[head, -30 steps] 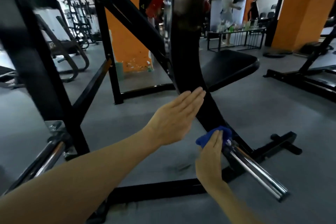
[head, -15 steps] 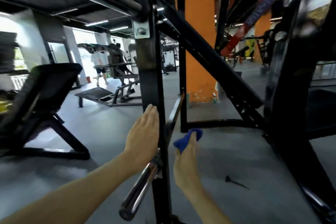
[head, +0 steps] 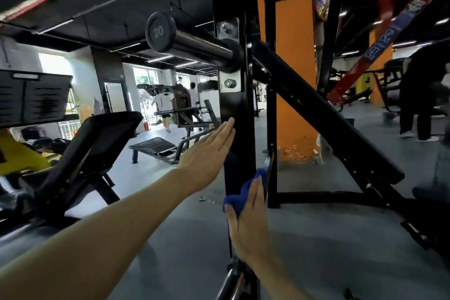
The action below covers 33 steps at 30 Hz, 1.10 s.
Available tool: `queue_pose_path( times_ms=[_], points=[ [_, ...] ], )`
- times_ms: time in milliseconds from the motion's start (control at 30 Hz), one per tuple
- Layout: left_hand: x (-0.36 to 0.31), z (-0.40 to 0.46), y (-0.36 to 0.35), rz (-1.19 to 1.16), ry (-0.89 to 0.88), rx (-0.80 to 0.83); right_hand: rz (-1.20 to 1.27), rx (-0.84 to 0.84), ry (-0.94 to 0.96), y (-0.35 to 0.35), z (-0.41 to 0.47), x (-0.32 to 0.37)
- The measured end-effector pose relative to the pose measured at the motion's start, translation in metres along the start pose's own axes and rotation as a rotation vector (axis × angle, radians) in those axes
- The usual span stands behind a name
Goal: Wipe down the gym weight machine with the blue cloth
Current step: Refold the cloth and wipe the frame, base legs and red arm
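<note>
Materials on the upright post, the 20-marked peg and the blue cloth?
Upright post: looks like steel tube with a glossy black coat; it shows reflections. Peg: dark polished metal with a streak highlight; its end cap looks matte, maybe rubber. Blue cloth: soft fabric, bunched under the right hand.

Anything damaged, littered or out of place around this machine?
The orange pillar has chipped paint near its base, with flecks on the floor there. Small debris also lies on the floor beside the black upright.
</note>
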<state>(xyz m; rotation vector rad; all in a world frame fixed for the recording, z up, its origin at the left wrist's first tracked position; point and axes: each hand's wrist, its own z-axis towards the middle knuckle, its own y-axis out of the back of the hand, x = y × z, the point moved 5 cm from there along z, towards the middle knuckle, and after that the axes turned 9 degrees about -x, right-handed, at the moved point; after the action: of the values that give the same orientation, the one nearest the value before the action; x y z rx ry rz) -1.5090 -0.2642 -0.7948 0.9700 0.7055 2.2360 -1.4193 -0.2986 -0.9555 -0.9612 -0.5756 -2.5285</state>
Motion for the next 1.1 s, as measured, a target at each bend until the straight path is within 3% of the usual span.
queue_pose_path(
  times_ms=[133,233,367,467,667,833,900,967,1033,1100],
  points=[
    [0.006,-0.001,-0.008,0.017,-0.034,-0.018,0.082,-0.031,-0.027,-0.007,0.001,0.004],
    [0.015,-0.001,-0.002,0.029,-0.106,-0.011,0.215,-0.141,0.057,0.012,0.065,0.042],
    [0.023,0.001,0.014,0.063,-0.177,0.112,0.222,-0.149,0.209,0.039,0.147,0.086],
    [0.028,0.003,0.013,0.053,-0.197,0.117,0.222,-0.161,0.246,0.034,0.136,0.078],
    [0.030,0.003,0.005,0.051,-0.175,0.138,0.127,-0.206,0.149,0.007,0.069,0.029],
    [0.034,0.005,0.008,0.033,-0.200,0.102,0.048,-0.225,0.160,0.020,0.106,0.067],
    [0.043,0.009,0.009,-0.109,-0.135,0.109,0.013,-0.247,0.187,0.029,0.127,0.088],
    [0.055,0.015,0.013,-0.395,-0.035,0.116,-0.024,-0.248,0.208,0.033,0.140,0.099],
    [0.068,0.024,0.023,-0.707,0.125,-0.025,-0.039,-0.244,0.217,0.035,0.146,0.102],
    [0.077,0.030,0.036,-0.824,0.292,-0.207,-0.065,-0.288,0.218,0.036,0.156,0.112]
  ],
)
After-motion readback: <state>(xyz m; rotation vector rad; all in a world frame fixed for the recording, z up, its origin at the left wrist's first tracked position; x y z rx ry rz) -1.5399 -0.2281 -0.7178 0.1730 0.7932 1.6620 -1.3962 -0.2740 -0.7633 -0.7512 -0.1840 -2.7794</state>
